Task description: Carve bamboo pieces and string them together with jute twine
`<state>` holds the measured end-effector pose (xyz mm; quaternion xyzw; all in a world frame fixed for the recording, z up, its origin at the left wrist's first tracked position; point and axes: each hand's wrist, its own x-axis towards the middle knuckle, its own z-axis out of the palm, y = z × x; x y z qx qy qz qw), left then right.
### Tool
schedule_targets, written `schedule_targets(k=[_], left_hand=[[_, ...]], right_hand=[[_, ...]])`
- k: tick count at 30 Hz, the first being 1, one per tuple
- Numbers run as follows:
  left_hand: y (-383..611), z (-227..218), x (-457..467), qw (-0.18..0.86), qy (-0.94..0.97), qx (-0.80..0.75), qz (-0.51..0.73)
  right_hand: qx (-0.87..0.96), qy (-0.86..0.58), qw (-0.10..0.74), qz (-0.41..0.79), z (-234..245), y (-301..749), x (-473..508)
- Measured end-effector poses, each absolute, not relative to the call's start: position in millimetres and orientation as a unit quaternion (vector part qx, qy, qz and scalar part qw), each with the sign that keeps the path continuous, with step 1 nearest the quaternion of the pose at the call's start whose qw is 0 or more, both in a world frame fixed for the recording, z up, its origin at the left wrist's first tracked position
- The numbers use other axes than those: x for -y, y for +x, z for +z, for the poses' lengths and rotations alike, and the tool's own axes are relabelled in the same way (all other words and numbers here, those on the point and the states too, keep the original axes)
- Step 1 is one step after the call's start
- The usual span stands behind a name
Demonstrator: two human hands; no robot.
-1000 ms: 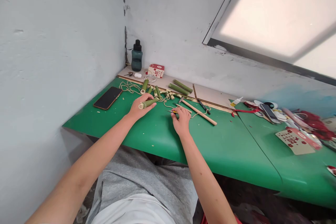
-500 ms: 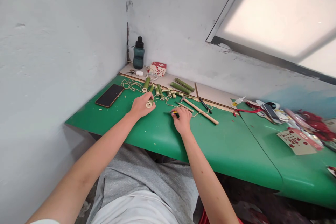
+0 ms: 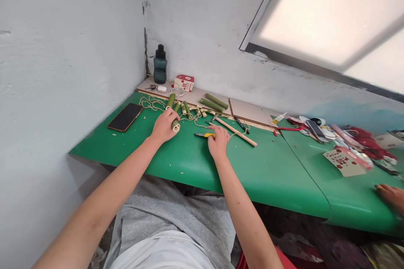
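My left hand point(image 3: 164, 125) is closed around a short piece of green bamboo point(image 3: 176, 126), its pale cut end turned toward me. In my right hand point(image 3: 218, 139) is a yellow utility knife point(image 3: 208, 135), its blade pointing left toward the bamboo but apart from it. Behind my hands lie several small bamboo pieces point(image 3: 187, 110) with beige string point(image 3: 197, 124) running among them. A hammer point(image 3: 235, 130) with a long wooden handle rests just beyond my right hand. Two longer bamboo lengths point(image 3: 216, 101) lie farther back.
On the green table point(image 3: 176, 155) a phone point(image 3: 125, 117) lies at the left. A dark water bottle point(image 3: 160, 65) and a red-and-white box point(image 3: 184, 83) stand by the wall. Craft clutter point(image 3: 344, 134) covers the right side, where another person's hand point(image 3: 391, 196) rests at the edge.
The knife has come into fuller view, blade pointing left. My left hand's bamboo has tilted slightly. Another person's hand has appeared at the right, and the whole view has shifted a little.
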<state>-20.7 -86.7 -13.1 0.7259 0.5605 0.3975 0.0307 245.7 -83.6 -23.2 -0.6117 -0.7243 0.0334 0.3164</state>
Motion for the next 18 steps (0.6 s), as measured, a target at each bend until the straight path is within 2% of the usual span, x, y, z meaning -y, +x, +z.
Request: schedule_targets(k=[5, 12, 15, 18], left_hand=[[-20.7, -14.8, 82.7, 0.015, 0.742, -0.521, 0.421], [-20.1, -19.1, 80.5, 0.032, 0.745, -0.509, 0.430], [-21.0, -19.0, 80.7, 0.040, 0.745, -0.513, 0.424], [-20.9, -17.3, 81.9, 0.044, 0.746, -0.515, 0.420]], right_hand=[[0.671, -0.678, 0.300, 0.008, -17.7, 269.6, 59.5], [0.695, -0.678, 0.233, 0.053, -16.3, 292.0, 16.7], [0.686, -0.675, 0.266, 0.056, -18.8, 293.0, 15.9], [0.685, -0.643, 0.340, 0.047, -14.8, 288.1, 28.1]])
